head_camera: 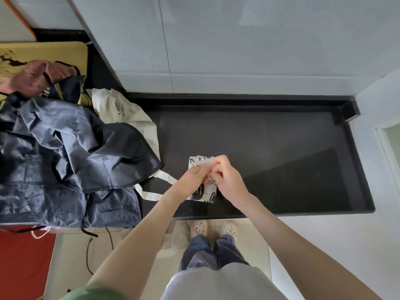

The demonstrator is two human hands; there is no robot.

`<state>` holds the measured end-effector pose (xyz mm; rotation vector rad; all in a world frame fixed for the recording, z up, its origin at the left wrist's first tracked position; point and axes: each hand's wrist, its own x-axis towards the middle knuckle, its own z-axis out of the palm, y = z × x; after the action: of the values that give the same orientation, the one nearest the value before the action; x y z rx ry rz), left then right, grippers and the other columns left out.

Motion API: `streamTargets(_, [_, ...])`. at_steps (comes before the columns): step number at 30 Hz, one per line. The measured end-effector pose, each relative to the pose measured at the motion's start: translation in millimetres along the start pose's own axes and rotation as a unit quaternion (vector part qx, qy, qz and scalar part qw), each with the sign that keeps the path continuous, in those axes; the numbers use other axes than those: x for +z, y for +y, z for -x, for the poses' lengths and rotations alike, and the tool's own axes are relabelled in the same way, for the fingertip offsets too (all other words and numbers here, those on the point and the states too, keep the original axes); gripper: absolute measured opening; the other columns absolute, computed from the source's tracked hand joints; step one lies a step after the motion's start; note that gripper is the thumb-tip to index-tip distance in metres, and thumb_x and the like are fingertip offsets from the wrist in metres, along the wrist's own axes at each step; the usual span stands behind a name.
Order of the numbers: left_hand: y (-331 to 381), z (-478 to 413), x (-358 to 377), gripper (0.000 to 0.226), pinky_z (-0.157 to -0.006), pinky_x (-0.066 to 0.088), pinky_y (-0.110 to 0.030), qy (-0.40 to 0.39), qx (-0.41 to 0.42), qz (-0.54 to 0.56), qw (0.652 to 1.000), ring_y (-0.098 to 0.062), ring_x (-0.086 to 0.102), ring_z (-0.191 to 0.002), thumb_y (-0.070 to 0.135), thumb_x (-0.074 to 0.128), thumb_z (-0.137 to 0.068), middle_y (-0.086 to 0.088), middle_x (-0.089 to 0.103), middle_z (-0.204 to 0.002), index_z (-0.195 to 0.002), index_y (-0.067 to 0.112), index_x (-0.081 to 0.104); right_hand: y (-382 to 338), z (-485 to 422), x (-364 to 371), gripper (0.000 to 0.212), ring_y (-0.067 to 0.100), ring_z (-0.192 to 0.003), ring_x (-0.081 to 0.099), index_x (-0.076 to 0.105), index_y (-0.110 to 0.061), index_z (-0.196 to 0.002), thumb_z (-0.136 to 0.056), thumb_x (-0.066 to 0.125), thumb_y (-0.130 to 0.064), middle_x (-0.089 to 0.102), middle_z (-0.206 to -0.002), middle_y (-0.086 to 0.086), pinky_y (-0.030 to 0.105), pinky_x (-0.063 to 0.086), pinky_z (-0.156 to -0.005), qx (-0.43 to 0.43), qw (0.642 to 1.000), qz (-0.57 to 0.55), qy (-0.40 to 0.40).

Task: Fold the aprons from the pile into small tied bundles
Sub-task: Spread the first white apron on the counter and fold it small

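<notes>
A small folded bundle of white apron with black print [204, 192] lies on the black counter [281, 152] near its front edge. My left hand [193, 175] and my right hand [225, 176] meet over its middle, each pinching the apron's pale strap above the bundle. The strap itself is mostly hidden by my fingers. The pile lies to the left: a crumpled navy apron [65, 152] on top, a cream apron [125, 113] behind it with its straps [155, 187] trailing toward the bundle, and a pink apron [32, 76] at the far left.
A yellow board [43, 53] sits under the pile's far end. Pale tiled walls close the counter at the back and right. Black cords [91, 252] hang off the counter's front edge over the floor, where my feet stand beside a red mat [23, 263].
</notes>
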<state>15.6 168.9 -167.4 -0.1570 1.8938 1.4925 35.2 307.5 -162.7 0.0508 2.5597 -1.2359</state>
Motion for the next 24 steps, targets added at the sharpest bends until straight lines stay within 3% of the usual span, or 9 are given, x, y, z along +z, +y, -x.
streamTargets(3, [-3,-1,1,0.044,-0.077,0.039,-0.027,0.016,-0.009,0.005,1.000,-0.012,0.046,-0.070,0.037,0.030,-0.103,-0.001,0.048,-0.070,-0.070,0.014,0.047,-7,4,2,0.022,0.006,-0.076,0.059,0.040,-0.015,-0.109,-0.094,0.057,-0.011,0.059,-0.083,-0.002,0.013,0.048,-0.064,0.035,0.997,-0.062,0.038])
streamTargets(5, [-6,0,0,0.041,-0.075,0.038,-0.027,0.026,-0.005,0.029,0.999,-0.012,0.043,-0.068,0.034,0.032,-0.103,0.000,0.045,-0.068,-0.070,0.014,0.045,-12,7,6,0.020,0.003,-0.072,0.056,0.040,-0.014,-0.106,-0.095,0.056,-0.012,0.053,-0.081,-0.007,0.008,0.043,-0.059,0.072,0.990,-0.095,0.071])
streamTargets(11, [-2,-4,-3,0.038,-0.065,0.035,-0.017,0.002,0.056,0.065,0.996,-0.001,0.039,-0.057,0.018,0.035,-0.104,0.012,0.041,-0.058,-0.067,0.017,0.045,-11,5,6,0.007,0.006,-0.077,0.053,0.049,-0.017,-0.101,-0.100,0.048,-0.024,0.054,-0.083,-0.009,0.013,0.040,-0.067,0.135,0.984,-0.111,-0.016])
streamTargets(13, [-3,-3,-3,0.039,-0.070,0.038,-0.020,-0.006,0.058,0.079,0.995,-0.004,0.041,-0.061,0.020,0.038,-0.104,0.010,0.043,-0.060,-0.067,0.017,0.048,-9,5,0,0.015,0.006,-0.071,0.050,0.057,-0.019,-0.092,-0.101,0.046,-0.024,0.053,-0.073,-0.008,0.019,0.040,-0.069,0.145,0.978,-0.143,-0.050])
streamTargets(16, [-7,-3,-9,0.039,-0.081,0.045,-0.030,-0.042,0.045,0.123,0.990,-0.014,0.052,-0.075,0.023,0.039,-0.104,-0.002,0.051,-0.071,-0.068,0.014,0.052,-10,4,-10,0.026,-0.001,-0.059,0.051,0.066,-0.024,-0.083,-0.101,0.048,-0.027,0.050,-0.056,-0.012,0.011,0.041,-0.059,0.184,0.947,-0.241,-0.101])
streamTargets(18, [-2,-3,-12,0.037,-0.077,0.046,-0.023,-0.066,0.031,0.130,0.989,-0.007,0.055,-0.073,0.023,0.039,-0.103,0.002,0.054,-0.070,-0.070,0.011,0.052,-9,0,-16,0.025,0.001,-0.044,0.041,0.069,-0.023,-0.081,-0.099,0.052,-0.031,0.045,-0.055,-0.008,0.014,0.033,-0.044,0.209,0.934,-0.268,-0.107])
streamTargets(21, [10,-2,-18,0.032,-0.066,0.041,-0.011,-0.091,0.019,0.120,0.988,0.003,0.053,-0.061,0.014,0.040,-0.103,0.012,0.058,-0.066,-0.079,0.009,0.060,-4,-8,-19,0.024,0.003,-0.040,0.026,0.062,-0.012,-0.083,-0.100,0.050,-0.024,0.042,-0.061,0.000,0.020,0.018,-0.042,0.232,0.924,-0.282,-0.114])
streamTargets(24, [13,-3,-22,0.019,-0.073,0.045,-0.011,-0.098,0.008,0.055,0.994,-0.003,0.060,-0.075,0.011,0.052,-0.098,-0.005,0.065,-0.085,-0.088,0.005,0.067,-1,-12,-20,0.026,0.004,-0.038,0.025,0.056,-0.007,-0.082,-0.103,0.043,-0.016,0.041,-0.062,0.002,0.019,0.016,-0.039,0.258,0.909,-0.300,-0.134])
